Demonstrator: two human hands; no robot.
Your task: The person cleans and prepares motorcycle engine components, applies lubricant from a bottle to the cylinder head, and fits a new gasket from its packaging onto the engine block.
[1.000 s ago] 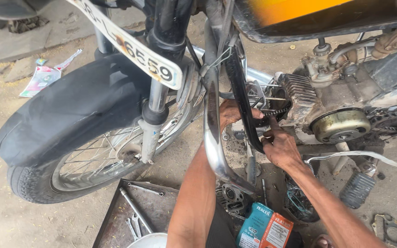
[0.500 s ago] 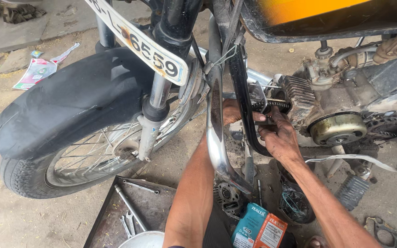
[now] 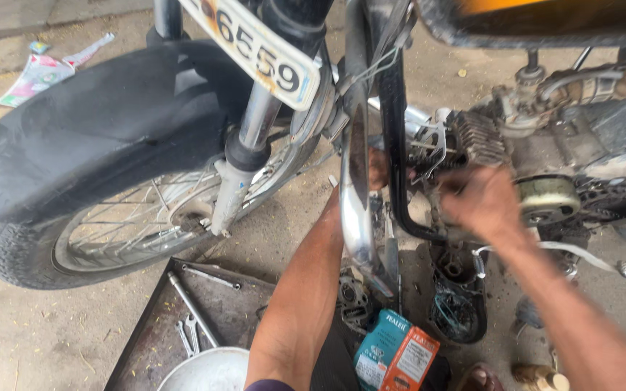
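Note:
A motorcycle stands over me, its bare engine [image 3: 545, 195] with a finned cylinder [image 3: 476, 137] at the right. My left hand [image 3: 379, 168] reaches up behind the chrome crash guard [image 3: 353, 203] and the black frame tube [image 3: 394, 145], which hide most of it. My right hand [image 3: 476, 199] is blurred, fingers curled against the front of the cylinder. Whether either hand holds anything does not show.
The front wheel [image 3: 16, 253] and black mudguard [image 3: 96, 137] fill the left. A metal tray [image 3: 146, 340] with wrenches [image 3: 190, 308] and a white bowl [image 3: 204, 373] lie below. A teal and orange box [image 3: 396, 351] and loose engine parts [image 3: 458, 311] sit on the ground.
My right hand has shifted slightly right along the engine and is now blurred. The view has moved closer and to the right. My left hand stays behind the guard.

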